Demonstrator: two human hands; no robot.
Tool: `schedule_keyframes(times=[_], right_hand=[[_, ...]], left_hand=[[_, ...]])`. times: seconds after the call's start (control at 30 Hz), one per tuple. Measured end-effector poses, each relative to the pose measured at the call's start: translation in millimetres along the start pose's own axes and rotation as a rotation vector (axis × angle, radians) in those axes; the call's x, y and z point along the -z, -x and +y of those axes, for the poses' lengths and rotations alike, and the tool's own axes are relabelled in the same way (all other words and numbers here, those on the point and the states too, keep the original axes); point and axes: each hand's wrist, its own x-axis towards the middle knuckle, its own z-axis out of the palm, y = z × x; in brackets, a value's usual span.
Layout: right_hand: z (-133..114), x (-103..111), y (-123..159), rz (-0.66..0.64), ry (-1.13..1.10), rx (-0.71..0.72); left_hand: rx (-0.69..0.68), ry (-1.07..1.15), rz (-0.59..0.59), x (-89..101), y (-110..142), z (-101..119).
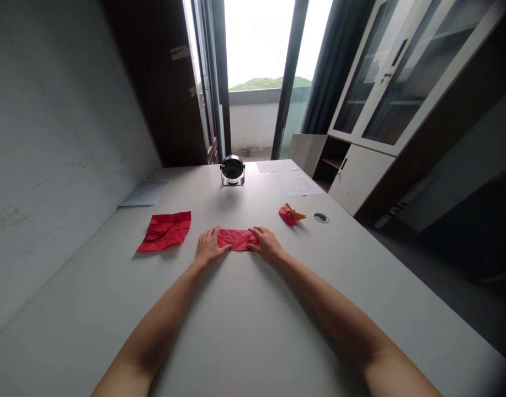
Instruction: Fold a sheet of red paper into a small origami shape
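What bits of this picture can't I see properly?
Head view: both ends of the creased red paper strip, hidden under the left hand and right hand.
Head view: marks on the flat white paper sheets at far right, too faint and small to read.
Head view: inside the round white-rimmed hole, too small.
Head view: the rest of the bare arms, cut off by the bottom edge.

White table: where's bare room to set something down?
Bare: the table between the forearms; also between the folded red paper and round black device. Crowded: left hand and right hand on that paper, red sheet leftward, origami rightward.
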Motion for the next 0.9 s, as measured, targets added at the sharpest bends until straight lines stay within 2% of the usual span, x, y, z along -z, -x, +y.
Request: schedule_keyframes(times=[0.23, 0.37, 0.57, 0.67, 0.9], right_hand=[[-1, 4, 0, 0.025, -0.026, 0.043], [0, 0, 0, 0.037, -0.02, 0.045], [4, -7, 0, 0.063, -0.003, 0.036], [5, -8, 0, 0.07, 0.002, 0.033], [4, -8, -1, 0.06, 0.0, 0.008]], left_hand=[[0.067, 0.096, 0.087, 2.5, -1, -3], [-0.026, 0.148, 0.091, 6.0, -1, -2], [-0.212, 0.168, 0.183, 11.8, 2, 10], [-0.261, 0.169, 0.17, 13.9, 3, 15], [-0.256, 0.172, 0.065, 18.3, 4, 16]])
